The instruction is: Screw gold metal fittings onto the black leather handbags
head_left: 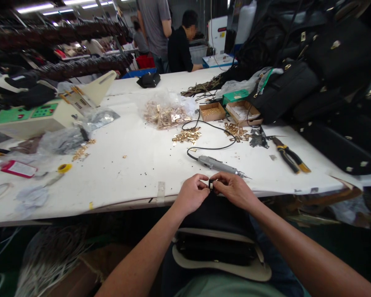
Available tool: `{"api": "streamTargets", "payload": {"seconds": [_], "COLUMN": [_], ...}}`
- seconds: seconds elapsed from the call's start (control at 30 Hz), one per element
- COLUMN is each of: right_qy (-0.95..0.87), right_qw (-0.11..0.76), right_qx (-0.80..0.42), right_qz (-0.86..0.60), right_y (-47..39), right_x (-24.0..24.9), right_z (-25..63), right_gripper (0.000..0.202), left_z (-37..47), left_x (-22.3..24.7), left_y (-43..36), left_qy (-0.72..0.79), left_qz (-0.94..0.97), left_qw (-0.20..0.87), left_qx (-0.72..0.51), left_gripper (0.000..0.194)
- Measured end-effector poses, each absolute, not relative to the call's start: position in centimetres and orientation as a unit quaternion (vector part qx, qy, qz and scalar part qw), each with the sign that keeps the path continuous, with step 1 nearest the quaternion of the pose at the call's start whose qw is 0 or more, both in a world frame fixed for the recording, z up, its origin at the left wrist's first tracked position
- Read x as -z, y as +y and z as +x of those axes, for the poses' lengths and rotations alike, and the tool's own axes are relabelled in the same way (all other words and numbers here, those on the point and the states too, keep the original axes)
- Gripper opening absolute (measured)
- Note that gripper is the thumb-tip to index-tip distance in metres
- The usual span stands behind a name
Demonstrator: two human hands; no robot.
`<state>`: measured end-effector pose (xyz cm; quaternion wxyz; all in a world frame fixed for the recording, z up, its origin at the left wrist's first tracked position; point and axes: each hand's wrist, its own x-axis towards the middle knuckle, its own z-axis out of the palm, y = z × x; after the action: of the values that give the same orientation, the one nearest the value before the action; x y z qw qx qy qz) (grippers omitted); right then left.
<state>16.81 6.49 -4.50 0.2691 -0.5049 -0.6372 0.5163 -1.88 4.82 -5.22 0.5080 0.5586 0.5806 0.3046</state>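
At the table's front edge, the fingertips of my left hand [192, 194] and my right hand [235, 190] meet, both closed in a pinch. Between them is a small black piece with a pale part [211, 185]; its exact kind is too small to make out. Beneath my hands, a black bag [218, 214] rests on my lap, its mouth open and edged in cream. Just beyond my right hand lies a grey electric screwdriver [218, 165], bit pointing right, with a black cord trailing behind it.
Gold metal plates [187, 135] lie in piles near a plastic bag of fittings [167, 111]. Small cardboard boxes [212, 112] stand behind. Pliers [289, 154] lie at right, beside stacked black bags [336, 99]. A machine [34, 119] sits at left. Co-workers [181, 47] are at the far end.
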Motion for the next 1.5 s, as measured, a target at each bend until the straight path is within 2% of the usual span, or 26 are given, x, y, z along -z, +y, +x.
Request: {"api": "streamTargets", "payload": {"seconds": [0.17, 0.3, 0.47, 0.77, 0.93, 1.03, 1.13, 1.2, 1.33, 1.5], "right_qy": [-0.646, -0.661, -0.651, -0.673, -0.659, -0.646, -0.61, -0.586, -0.591, -0.633], "right_qw": [0.265, 0.285, 0.262, 0.216, 0.196, 0.218, 0.245, 0.252, 0.211, 0.164], "right_qx": [-0.484, -0.467, -0.509, -0.524, -0.535, -0.545, -0.581, -0.6, -0.59, -0.526], "right_qz": [-0.528, -0.514, -0.498, -0.476, -0.491, -0.488, -0.48, -0.483, -0.509, -0.544], "right_y": [6.6, 6.7, 6.8, 4.6, 4.0, 5.2, 6.8, 7.6, 8.7, 9.4], "right_x": [4.0, 4.2, 4.4, 4.5, 5.4, 5.3, 5.5, 5.9, 6.8, 7.0], "right_z": [16.3, 16.3, 16.6, 16.0, 16.0, 16.0, 15.9, 15.7, 15.2, 14.6], "right_gripper": [0.019, 0.048, 0.026, 0.021, 0.022, 0.022, 0.021, 0.019, 0.016, 0.018], "left_z": [-1.6, -1.6, -1.8, -2.4, -1.8, -1.7, -2.1, -2.5, -2.8, -2.7], "left_x": [4.8, 4.7, 4.9, 5.1, 6.2, 5.7, 4.9, 4.6, 4.8, 5.3], "left_y": [4.5, 4.4, 4.6, 0.7, -1.4, -1.2, -0.9, -1.0, -1.2, -0.9], "left_qy": [0.587, 0.584, 0.592, 0.592, 0.637, 0.636, 0.581, 0.532, 0.515, 0.523], "left_qz": [0.565, 0.572, 0.567, 0.561, 0.602, 0.66, 0.75, 0.809, 0.847, 0.849], "left_qw": [0.498, 0.495, 0.494, 0.515, 0.407, 0.291, 0.15, 0.09, 0.046, 0.027], "left_qx": [-0.297, -0.295, -0.29, -0.264, -0.258, -0.276, -0.278, -0.234, -0.126, -0.072], "left_gripper": [0.038, 0.039, 0.045, 0.042, 0.043, 0.04, 0.024, 0.017, 0.027, 0.032]}}
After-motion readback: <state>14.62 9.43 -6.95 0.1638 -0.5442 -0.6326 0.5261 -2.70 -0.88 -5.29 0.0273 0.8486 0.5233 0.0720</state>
